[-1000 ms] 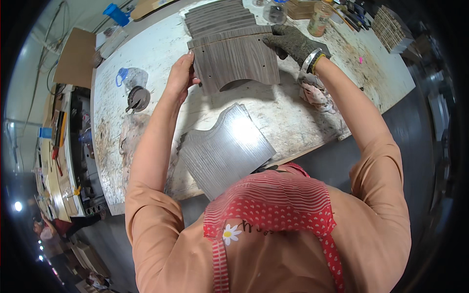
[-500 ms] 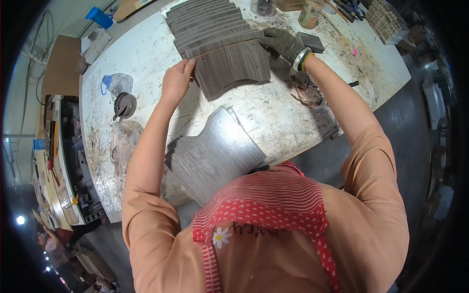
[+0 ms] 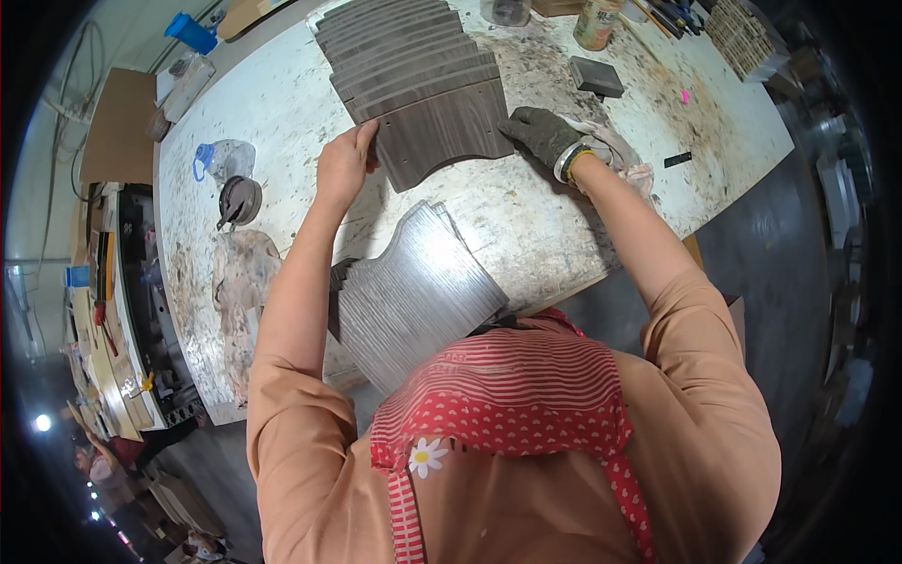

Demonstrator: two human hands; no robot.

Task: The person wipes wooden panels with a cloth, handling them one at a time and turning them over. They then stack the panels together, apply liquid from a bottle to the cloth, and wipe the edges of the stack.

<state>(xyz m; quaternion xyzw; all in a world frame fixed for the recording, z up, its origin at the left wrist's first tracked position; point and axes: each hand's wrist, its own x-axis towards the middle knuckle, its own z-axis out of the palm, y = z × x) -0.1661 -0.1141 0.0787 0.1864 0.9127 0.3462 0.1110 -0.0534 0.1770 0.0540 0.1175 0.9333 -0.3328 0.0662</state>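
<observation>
A dark grey wood-grain panel [image 3: 442, 132] with a curved cut-out in its near edge lies at the front of a fanned row of like panels [image 3: 399, 47]. My bare left hand [image 3: 346, 164] pinches its left edge, thumb on top. At the lower right corner, my right hand [image 3: 543, 134], in a dark glove, has its fingers closed against the panel's edge; the fingertips are partly hidden. Nearer to me, a stack of similar panels [image 3: 413, 291] lies askew, partly covered by my apron.
Right of my glove lie a crumpled rag [image 3: 615, 155], a dark block [image 3: 596, 77] and a short black strip [image 3: 677, 160]. A jar [image 3: 597, 23] stands at the back. On the left are a round dark container [image 3: 241, 201], a clear bottle [image 3: 228, 160] and a stained cloth [image 3: 242, 291].
My right hand has slid down the panel's right edge toward its near corner, uncovering the dark block. The panel has shifted slightly left; my left hand keeps its place on the edge.
</observation>
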